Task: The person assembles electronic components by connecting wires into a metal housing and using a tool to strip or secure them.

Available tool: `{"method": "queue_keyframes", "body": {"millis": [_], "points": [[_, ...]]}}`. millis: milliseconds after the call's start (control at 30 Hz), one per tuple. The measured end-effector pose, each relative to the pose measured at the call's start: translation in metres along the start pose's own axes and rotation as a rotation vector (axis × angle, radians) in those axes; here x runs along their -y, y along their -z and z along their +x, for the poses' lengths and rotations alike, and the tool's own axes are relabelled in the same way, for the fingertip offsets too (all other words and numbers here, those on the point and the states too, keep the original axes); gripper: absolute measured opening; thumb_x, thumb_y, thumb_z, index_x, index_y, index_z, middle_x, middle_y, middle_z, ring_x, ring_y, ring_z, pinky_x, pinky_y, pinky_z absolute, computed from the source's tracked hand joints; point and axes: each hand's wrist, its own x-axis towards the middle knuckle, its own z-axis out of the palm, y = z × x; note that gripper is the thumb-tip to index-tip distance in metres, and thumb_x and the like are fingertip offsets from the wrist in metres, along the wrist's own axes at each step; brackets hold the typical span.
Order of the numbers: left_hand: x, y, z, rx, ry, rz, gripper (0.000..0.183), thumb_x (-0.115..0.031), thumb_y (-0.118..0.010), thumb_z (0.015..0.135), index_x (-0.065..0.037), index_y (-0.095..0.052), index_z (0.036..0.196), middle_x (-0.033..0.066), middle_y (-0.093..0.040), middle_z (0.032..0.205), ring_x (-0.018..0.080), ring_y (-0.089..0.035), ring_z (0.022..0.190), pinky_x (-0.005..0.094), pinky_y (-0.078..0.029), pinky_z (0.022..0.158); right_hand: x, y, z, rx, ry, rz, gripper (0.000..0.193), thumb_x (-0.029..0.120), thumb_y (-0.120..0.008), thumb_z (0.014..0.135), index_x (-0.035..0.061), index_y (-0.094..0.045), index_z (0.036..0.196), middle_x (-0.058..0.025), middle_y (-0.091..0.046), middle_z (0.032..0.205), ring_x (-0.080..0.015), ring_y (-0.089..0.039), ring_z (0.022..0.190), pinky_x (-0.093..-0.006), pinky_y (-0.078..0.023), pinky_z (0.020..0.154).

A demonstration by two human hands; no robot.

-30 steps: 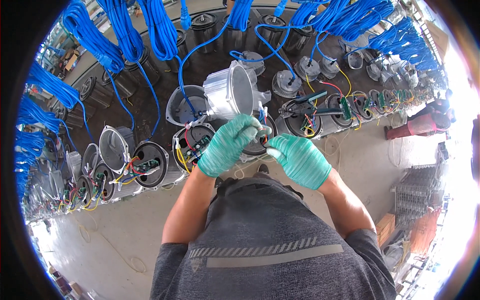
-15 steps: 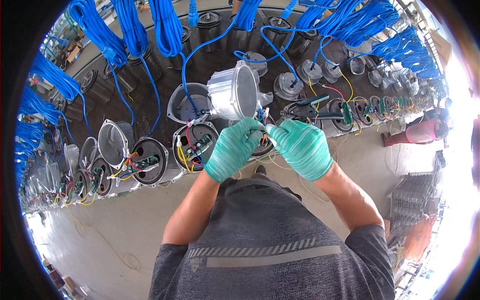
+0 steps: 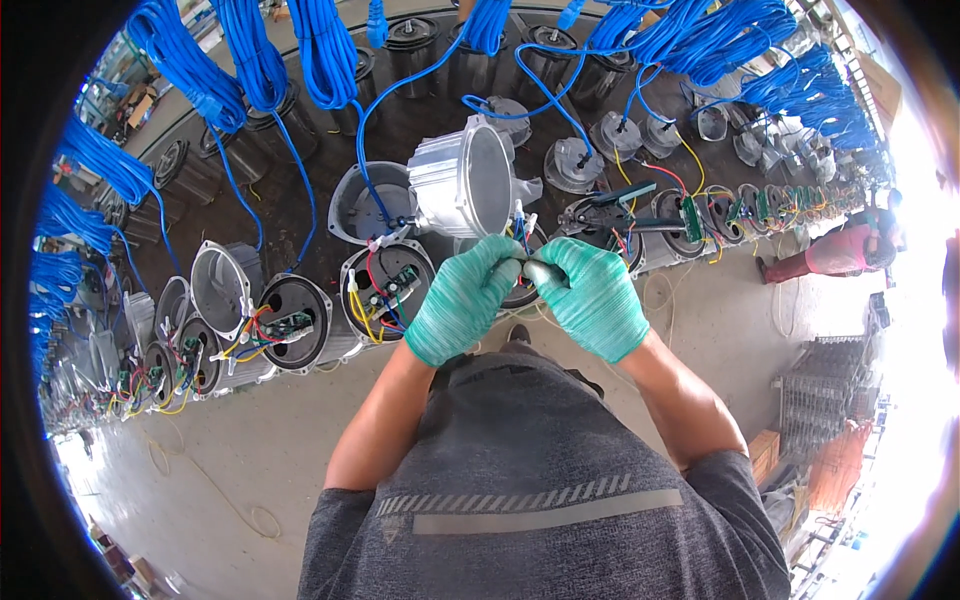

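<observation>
Both my hands wear green striped knit gloves and meet over the front edge of the bench. My left hand (image 3: 462, 300) is closed in a pinch on thin wires (image 3: 521, 228) with white ends that rise between the gloves. Close beside it, my right hand (image 3: 592, 297) pinches at the same wires, thumb and fingertip together; the exact spot gripped is hidden. Just beyond them, a silver ribbed motor housing (image 3: 462, 182) lies on its side, its round opening turned rightward. A motor body partly covered by my hands sits beneath. Right of my hands lie dark-handled pliers (image 3: 605, 213).
Open motors with green circuit boards (image 3: 402, 282) and coloured wires line the bench edge on both sides. Coiled blue cables (image 3: 328, 60) hang above black motor cylinders (image 3: 412, 55) at the back. Grey end covers (image 3: 574, 165) stand to the right. Another person (image 3: 840, 250) is at far right.
My right hand has shifted slightly left and its fingers have curled in closer to my left hand's fingertips. My left hand stays almost in place. The view has moved a little.
</observation>
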Motion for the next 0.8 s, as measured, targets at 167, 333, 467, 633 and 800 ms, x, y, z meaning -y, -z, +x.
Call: {"method": "queue_keyframes", "body": {"millis": [167, 333, 467, 633, 800], "points": [[-0.006, 0.0, -0.004, 0.008, 0.032, 0.054, 0.02, -0.009, -0.063, 0.108, -0.001, -0.067, 0.126, 0.0024, -0.072, 0.104, 0.0086, -0.063, 0.093, 0.027, -0.053, 0.084, 0.011, -0.008, -0.004, -0.004, -0.318, 0.311, 0.014, 0.014, -0.073, 0.097, 0.0006, -0.073, 0.1, -0.01, -0.068, 0.072, -0.0127, -0.064, 0.06, -0.033, -0.049, 0.055], [0.001, -0.002, -0.005, 0.005, -0.036, 0.065, 0.02, -0.01, -0.066, 0.107, -0.001, -0.068, 0.125, 0.0038, -0.072, 0.103, 0.0109, -0.064, 0.093, 0.0285, -0.054, 0.085, 0.007, -0.009, -0.003, 0.177, -0.773, 0.819, 0.017, 0.018, -0.066, 0.102, 0.0028, -0.069, 0.094, -0.0014, -0.062, 0.069, -0.0092, -0.056, 0.053, -0.0276, -0.043, 0.047], [0.004, -0.003, -0.005, -0.026, -0.05, 0.114, 0.02, -0.01, -0.067, 0.106, 0.0, -0.069, 0.122, 0.0055, -0.074, 0.102, 0.0118, -0.065, 0.094, 0.0292, -0.054, 0.086, 0.002, -0.002, -0.008, 0.259, -0.975, 1.248, 0.018, 0.02, -0.061, 0.106, 0.0024, -0.067, 0.105, -0.0014, -0.064, 0.077, -0.0094, -0.055, 0.052, -0.0242, -0.042, 0.045], [0.005, -0.002, -0.005, 0.002, 0.004, 0.028, 0.02, -0.01, -0.067, 0.106, -0.001, -0.069, 0.124, 0.005, -0.075, 0.105, 0.0122, -0.066, 0.094, 0.0291, -0.054, 0.086, -0.023, 0.003, -0.012, 0.014, -0.009, 0.137, 0.026, 0.013, -0.067, 0.1, 0.0074, -0.069, 0.126, -0.0064, -0.07, 0.09, -0.0209, -0.07, 0.073, -0.032, -0.056, 0.063], [0.003, 0.001, -0.005, 0.03, -0.008, 0.047, 0.02, -0.009, -0.065, 0.107, -0.002, -0.069, 0.125, 0.0039, -0.075, 0.106, 0.011, -0.065, 0.095, 0.0276, -0.054, 0.087, -0.033, 0.003, -0.006, 0.074, 0.405, -0.302, 0.024, 0.018, -0.078, 0.091, 0.0108, -0.075, 0.113, -0.0082, -0.07, 0.1, -0.0302, -0.07, 0.079, -0.0387, -0.057, 0.064]]}}
